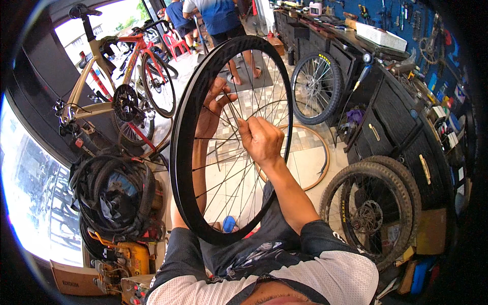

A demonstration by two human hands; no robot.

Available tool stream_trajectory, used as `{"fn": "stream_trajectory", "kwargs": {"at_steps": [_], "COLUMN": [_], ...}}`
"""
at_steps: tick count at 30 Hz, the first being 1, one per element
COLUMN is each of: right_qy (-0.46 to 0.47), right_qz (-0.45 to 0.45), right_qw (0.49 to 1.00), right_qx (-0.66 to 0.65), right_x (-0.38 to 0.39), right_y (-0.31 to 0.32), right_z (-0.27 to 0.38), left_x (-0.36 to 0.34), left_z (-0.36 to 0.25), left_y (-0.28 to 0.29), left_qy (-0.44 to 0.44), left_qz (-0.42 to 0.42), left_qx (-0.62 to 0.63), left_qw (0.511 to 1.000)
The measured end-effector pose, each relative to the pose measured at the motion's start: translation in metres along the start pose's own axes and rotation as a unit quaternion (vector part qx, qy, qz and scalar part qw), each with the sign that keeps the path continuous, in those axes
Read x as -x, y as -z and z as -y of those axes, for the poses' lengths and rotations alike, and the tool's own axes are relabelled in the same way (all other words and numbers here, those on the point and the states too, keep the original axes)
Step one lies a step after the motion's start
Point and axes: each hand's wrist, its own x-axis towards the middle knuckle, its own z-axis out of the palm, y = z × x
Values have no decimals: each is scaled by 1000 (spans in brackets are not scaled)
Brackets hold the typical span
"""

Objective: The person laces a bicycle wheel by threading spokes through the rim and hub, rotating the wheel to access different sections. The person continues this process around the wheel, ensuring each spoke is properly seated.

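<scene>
Two dark sleeves [180,249] and a pale shirt [325,274] lie nearest, above dark trousers [218,256]. Over the lap, a black bicycle wheel [184,152] stands upright, slightly tilted, between the person's arms. The right hand [262,138] is at the spokes [218,139], its fingers curled tight and its thumb by the forefinger; whether it pinches a spoke, I cannot tell. The left hand [221,94] reaches up behind the rim and shows through the wheel, fingers bent beside the spokes; its grip is unclear too. Below the wheel shows a blue sandal [230,223].

To the left sit a yellow tank [134,258], a cardboard box [76,279] and a heap of black tyres and tubes [91,188]. To the right, two knobbly tyres [404,188] stand together, one behind the other. Past the wheel, a tan-edged hoop [325,165] lies on the tiles [305,147].

Farther on, another wheel [335,91] leans against black cabinets [394,124], with a white basket [381,36] on top. Opposite stand a gold bicycle [86,89] and a red one [140,43]. Beyond them are a red chair [178,48] and two people [218,18], under bright daylight.
</scene>
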Motion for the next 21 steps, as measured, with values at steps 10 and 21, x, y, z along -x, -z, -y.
{"fn": "stream_trajectory", "kwargs": {"at_steps": [10, 21], "right_qy": [115, -184], "right_qz": [99, 196], "right_qw": [960, 928], "right_qx": [-237, -259], "right_x": [24, -20], "right_y": [22, -16], "right_z": [-14, -1], "left_x": [-1, 6], "left_z": [-19, -28], "left_y": [-6, 4], "left_qy": [-46, -65], "left_qz": [-37, 87], "left_qx": [-93, -11], "left_qw": [994, 994]}}
